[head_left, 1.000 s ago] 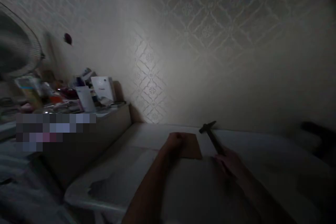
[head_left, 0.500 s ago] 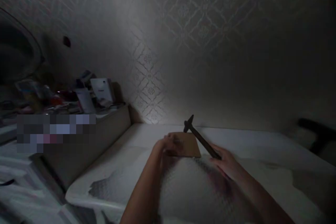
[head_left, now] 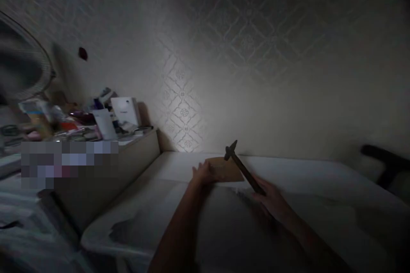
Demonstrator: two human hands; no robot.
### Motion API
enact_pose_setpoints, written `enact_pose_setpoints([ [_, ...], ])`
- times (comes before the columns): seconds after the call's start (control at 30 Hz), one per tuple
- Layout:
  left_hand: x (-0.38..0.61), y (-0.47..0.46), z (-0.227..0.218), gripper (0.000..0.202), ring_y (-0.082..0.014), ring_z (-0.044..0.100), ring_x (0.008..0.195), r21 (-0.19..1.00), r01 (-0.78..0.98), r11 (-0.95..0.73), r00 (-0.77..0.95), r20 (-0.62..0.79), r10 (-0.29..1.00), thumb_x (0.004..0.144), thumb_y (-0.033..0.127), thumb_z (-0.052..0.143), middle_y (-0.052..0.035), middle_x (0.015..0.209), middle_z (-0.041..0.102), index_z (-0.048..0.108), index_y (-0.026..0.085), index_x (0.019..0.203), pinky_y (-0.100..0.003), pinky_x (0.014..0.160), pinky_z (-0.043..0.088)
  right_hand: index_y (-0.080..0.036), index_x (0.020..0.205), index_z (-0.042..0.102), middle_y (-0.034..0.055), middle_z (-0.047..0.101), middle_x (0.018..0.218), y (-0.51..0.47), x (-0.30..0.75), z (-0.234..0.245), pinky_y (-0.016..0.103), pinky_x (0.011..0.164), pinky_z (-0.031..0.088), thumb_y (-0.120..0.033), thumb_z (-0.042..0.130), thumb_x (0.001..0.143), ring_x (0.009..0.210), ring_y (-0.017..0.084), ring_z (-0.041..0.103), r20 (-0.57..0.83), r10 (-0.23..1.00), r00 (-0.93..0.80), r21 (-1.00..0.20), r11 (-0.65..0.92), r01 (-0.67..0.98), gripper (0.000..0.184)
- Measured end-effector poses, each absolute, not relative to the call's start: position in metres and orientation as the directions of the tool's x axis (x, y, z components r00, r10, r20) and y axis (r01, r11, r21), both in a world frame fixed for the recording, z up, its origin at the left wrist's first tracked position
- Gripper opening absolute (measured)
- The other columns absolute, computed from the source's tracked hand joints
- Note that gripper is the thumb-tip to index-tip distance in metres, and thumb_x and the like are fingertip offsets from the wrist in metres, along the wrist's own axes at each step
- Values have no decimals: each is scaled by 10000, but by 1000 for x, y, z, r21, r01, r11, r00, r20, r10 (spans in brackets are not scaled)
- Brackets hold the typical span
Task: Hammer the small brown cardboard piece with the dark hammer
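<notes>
My right hand (head_left: 270,198) is closed around the handle of a hammer (head_left: 245,171). The hammer slants up and to the left, its dark head just above the back edge of a brown rectangular board (head_left: 227,171). At the board's left end, my left hand (head_left: 203,173) grips it with the fingers over that edge. Dim light hides the thumb and the board's underside. Small faint marks show on the board's upper face, too blurred to identify.
Beneath my hands is a white table (head_left: 179,164) against a patterned wall (head_left: 205,72). A cabinet (head_left: 128,166) at left carries a white box (head_left: 125,110), a round mirror (head_left: 24,57) and cluttered small items. A dark chair-like shape (head_left: 384,160) stands at right.
The board's near edge has moved away from me, and it looks flatter. My left hand has shifted slightly right with it. The hammer stays nearly in place, and the lighting has changed.
</notes>
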State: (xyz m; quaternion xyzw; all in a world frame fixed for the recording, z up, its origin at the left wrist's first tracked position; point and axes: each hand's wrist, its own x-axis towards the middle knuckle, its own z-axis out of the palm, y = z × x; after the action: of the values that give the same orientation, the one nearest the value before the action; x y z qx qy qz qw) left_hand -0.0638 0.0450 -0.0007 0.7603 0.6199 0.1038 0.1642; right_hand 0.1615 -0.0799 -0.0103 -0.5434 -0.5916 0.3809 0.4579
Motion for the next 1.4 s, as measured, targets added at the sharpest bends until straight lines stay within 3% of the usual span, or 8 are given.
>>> enact_pose_setpoints([
  [0.17,-63,47,-3,1015,-380,97,1427,359,917,-176,222,-89,971,673,683,604,-154,1565,165,227,175,1467,-584,1119,2,-169,1356,497,-69,524,471,-80,159,-13,226,307,333,-344,552,654,275,108,385,72,997,-38,-955,79,286,725],
  [0.43,-61,47,-3,1104,-374,43,1433,330,929,-165,218,-131,967,668,723,575,-155,1574,80,130,150,1501,-580,1120,1,-164,1358,488,-77,503,448,-84,157,-9,230,319,330,-368,533,666,287,117,380,65,996,-58,-956,79,282,723],
  [0.6,-61,47,-3,1126,-372,41,1433,336,927,-168,222,-130,966,667,722,576,-185,1563,104,116,122,1502,-570,1124,-2,-151,1350,488,-97,463,437,-81,159,-12,204,299,281,-317,533,659,279,97,350,82,996,-44,-962,91,259,712],
  [0.83,-62,46,-3,1102,-363,37,1435,297,938,-181,229,-136,964,662,766,503,-121,1578,73,105,174,1502,-555,1137,8,-133,1350,486,-104,433,431,-82,158,-12,194,302,271,-323,535,660,282,87,351,81,996,-39,-962,89,259,717],
  [1.4,-61,44,0,1115,-349,36,1439,286,944,-163,218,-171,961,652,800,477,-108,1581,55,88,196,1505,-557,1135,11,-138,1351,497,-86,469,414,-81,158,-14,215,298,297,-336,527,650,273,115,369,65,997,-38,-955,73,286,729],
])
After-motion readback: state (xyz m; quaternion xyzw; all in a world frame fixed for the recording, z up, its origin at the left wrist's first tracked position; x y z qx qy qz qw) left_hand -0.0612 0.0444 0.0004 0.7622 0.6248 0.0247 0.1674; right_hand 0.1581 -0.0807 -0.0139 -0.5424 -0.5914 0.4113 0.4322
